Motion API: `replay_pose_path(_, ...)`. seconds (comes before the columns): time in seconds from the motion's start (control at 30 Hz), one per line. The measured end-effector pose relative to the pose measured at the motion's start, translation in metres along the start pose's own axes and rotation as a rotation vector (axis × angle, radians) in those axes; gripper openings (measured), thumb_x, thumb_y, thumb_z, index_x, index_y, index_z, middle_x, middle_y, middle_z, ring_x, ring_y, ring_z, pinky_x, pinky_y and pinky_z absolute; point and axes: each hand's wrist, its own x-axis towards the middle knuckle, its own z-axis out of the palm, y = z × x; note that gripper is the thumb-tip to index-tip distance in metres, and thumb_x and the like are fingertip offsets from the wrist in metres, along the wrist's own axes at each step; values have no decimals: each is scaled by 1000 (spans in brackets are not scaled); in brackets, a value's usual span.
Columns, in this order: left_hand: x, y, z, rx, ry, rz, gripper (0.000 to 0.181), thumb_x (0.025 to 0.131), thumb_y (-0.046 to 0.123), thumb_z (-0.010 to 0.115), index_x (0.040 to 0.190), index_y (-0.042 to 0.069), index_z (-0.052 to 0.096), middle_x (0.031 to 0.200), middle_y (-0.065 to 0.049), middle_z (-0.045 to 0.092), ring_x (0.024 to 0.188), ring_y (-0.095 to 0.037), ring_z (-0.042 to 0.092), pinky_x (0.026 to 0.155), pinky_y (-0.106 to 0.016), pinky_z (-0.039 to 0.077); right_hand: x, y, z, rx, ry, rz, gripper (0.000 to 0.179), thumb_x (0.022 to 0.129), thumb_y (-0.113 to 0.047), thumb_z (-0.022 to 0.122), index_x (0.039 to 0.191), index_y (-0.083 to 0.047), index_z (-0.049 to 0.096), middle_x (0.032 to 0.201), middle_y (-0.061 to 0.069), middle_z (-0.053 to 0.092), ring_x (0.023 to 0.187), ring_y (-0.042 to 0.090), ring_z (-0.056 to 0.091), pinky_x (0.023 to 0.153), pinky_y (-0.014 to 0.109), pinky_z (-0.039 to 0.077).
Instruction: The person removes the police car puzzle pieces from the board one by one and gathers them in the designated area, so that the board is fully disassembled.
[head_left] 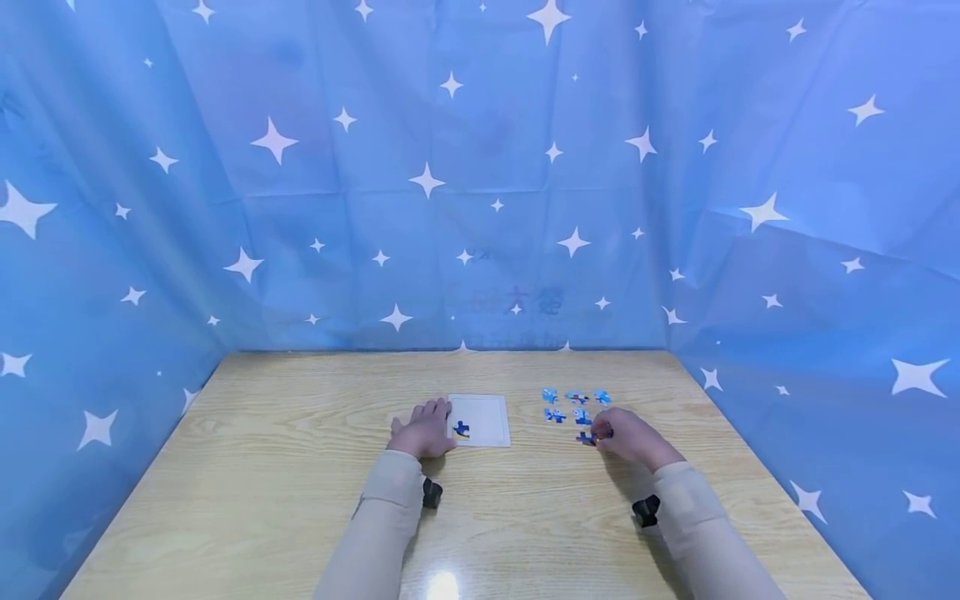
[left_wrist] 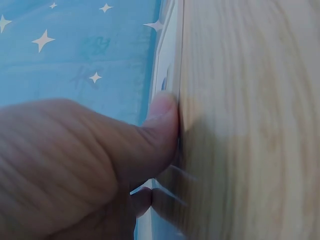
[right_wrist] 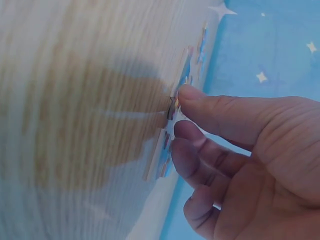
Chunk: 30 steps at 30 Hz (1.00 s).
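Observation:
A white square puzzle tray (head_left: 487, 421) lies flat on the table, with one dark blue and yellow puzzle piece (head_left: 461, 429) in its lower left corner. My left hand (head_left: 424, 431) rests along the tray's left side. In the left wrist view the thumb (left_wrist: 162, 112) touches the tray's edge. To the right, my right hand (head_left: 633, 435) pinches a dark puzzle piece (head_left: 602, 430) between thumb and fingertips, low over the table. The right wrist view shows that piece (right_wrist: 172, 107) edge-on, mostly hidden by the fingers. Beside it lies another dark blue piece (head_left: 585, 437).
Several loose blue puzzle pieces (head_left: 555, 415) lie in rows between the tray and my right hand, and beyond it. The wooden table (head_left: 262, 467) ends at a blue star-patterned curtain (head_left: 450, 275) at the back and sides. Each wrist wears a black device (head_left: 646, 510).

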Motion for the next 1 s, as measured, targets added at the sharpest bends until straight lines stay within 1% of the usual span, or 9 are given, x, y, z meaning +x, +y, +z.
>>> replay_pose_path(0.2,-3,5,-3,9,-20,-4,67,100,32,64,158,13,35,166,-9,25,151,-33,22,112,-74,11,-1,3,1,10,1,21,21,86,6,73,107,5,71,100,10,67,96,30,65,85,48,54)
replay_pose_path(0.4,-3,6,-2,33,-47,-20,67,102,33,60,160,15,32,168,-6,21,153,-30,18,114,-72,9,0,7,0,-2,5,-8,21,86,6,73,107,6,71,99,11,68,95,30,65,85,49,54)
replay_pose_path(0.47,-3,7,-3,31,-51,-22,68,102,33,60,161,15,31,168,-7,21,153,-30,18,114,-72,9,-1,7,-1,11,2,2,21,88,5,73,109,5,70,100,11,68,95,30,65,84,48,54)
replay_pose_path(0.57,-4,8,-4,20,-45,-16,67,102,32,61,160,14,32,167,-8,22,153,-31,19,114,-73,9,-2,6,-2,41,14,44,21,92,2,70,112,4,70,103,11,67,97,29,64,83,47,54)
replay_pose_path(0.67,-4,7,-5,27,-57,-20,68,103,32,59,161,14,30,168,-8,20,154,-31,16,114,-72,8,3,1,-2,58,40,36,19,95,-2,67,114,3,69,105,13,66,94,26,63,79,45,54)
replay_pose_path(0.73,-4,7,-6,26,-51,-18,68,102,32,60,161,14,31,168,-8,20,153,-31,17,113,-73,8,9,-8,2,68,51,5,19,97,-3,66,114,4,69,106,13,67,88,22,62,75,42,53)
replay_pose_path(0.83,-5,6,-5,26,-36,-13,68,101,32,62,160,14,33,167,-8,23,152,-32,19,113,-73,10,23,-31,10,86,50,-71,17,98,-4,65,112,4,71,102,12,67,82,18,59,73,38,51)
replay_pose_path(0.9,-5,6,-5,28,-26,-10,67,101,32,63,159,14,34,167,-9,24,152,-32,21,112,-74,11,33,-51,18,99,39,-118,17,97,-4,67,111,3,71,100,10,67,83,17,59,74,37,52)
replay_pose_path(1.0,-5,5,-4,32,-26,-15,68,101,32,63,159,13,34,167,-9,24,152,-32,21,112,-74,11,48,-83,33,127,-7,-178,18,95,-2,68,112,3,72,101,8,67,88,18,61,78,36,54)
